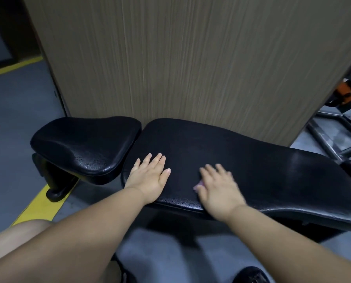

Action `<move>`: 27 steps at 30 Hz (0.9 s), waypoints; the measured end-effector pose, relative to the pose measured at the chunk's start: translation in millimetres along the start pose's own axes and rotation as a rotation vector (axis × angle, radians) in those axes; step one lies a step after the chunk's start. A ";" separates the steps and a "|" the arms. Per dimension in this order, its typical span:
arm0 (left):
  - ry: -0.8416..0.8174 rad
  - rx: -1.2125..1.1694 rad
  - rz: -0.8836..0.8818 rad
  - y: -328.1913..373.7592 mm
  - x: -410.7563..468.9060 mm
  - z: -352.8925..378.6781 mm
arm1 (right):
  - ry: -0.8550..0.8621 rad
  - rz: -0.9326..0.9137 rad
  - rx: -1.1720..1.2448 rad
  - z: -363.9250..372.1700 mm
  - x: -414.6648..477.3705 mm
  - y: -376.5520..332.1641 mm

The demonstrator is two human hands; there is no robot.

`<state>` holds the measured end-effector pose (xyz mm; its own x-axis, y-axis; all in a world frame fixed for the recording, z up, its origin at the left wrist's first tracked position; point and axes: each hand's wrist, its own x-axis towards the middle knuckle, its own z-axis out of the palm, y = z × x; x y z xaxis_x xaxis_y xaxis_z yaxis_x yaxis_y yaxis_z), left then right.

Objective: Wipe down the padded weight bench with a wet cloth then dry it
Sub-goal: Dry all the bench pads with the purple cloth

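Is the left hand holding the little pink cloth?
No, the left hand lies flat and bare on the black padded bench; the small pink cloth peeks out under the right hand.

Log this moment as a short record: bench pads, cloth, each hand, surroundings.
long pad: black, textured, both hands on it
seat pad: black, separate, left of the long pad across a narrow gap
left hand: flat, fingers straight, near the long pad's left end
right hand: blurred, pressing on the cloth
cloth: pink, mostly hidden under the right hand
panel: wood-grain, upright behind the bench
yellow line: on the grey floor, left
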<state>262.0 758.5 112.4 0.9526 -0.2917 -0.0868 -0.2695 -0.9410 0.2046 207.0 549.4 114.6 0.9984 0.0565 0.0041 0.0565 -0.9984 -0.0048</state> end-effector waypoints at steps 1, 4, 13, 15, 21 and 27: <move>0.000 -0.007 0.002 -0.5 -0.4 -0.2 | -0.035 -0.090 0.021 -0.6 4.5 -24.8; 0.001 -0.011 0.007 -1.0 -0.6 1.0 | -0.085 -0.204 0.063 -4.6 11.6 -44.8; -0.004 0.051 0.019 -0.2 2.7 2.5 | -0.091 0.478 0.038 -8.4 0.0 153.1; -0.011 0.056 0.021 0.1 3.4 2.1 | -0.095 0.548 0.028 -8.9 8.3 146.5; -0.010 0.046 0.026 -1.8 3.3 2.1 | -0.057 0.021 0.049 -8.8 69.4 -7.9; -0.024 0.020 0.045 -5.2 2.2 0.4 | -0.123 -0.149 0.083 -7.7 85.1 -31.1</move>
<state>265.4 762.7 110.7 0.9359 -0.3375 -0.1010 -0.3150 -0.9301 0.1889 290.2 585.2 122.8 0.9716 0.2088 -0.1115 0.1986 -0.9754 -0.0962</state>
